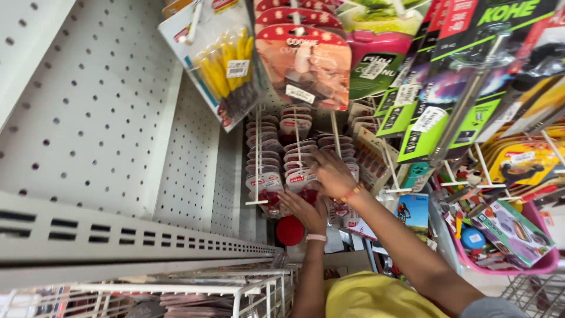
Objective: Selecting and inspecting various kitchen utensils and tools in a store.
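Observation:
Low on a peg display hang rows of small red-and-white carded packets (pixel 265 176) on white wire hooks (pixel 257 171). My right hand (pixel 332 174), with an orange bracelet at the wrist, lies on top of these packets with its fingers spread. My left hand (pixel 303 211), with a pink wristband, is just below it, palm turned up against the bottom of the same packets. The packets and my right hand hide whether its fingers grip one. A round red lid (pixel 289 229) sits right under my left hand.
White pegboard (pixel 118 118) fills the left. Overhead hang a packet of yellow pieces (pixel 226 65), a red carded packet (pixel 303 65) and green-and-black carded tools (pixel 447 88). A pink basket (pixel 547 262) of goods stands at right, a white wire basket (pixel 235 294) at bottom left.

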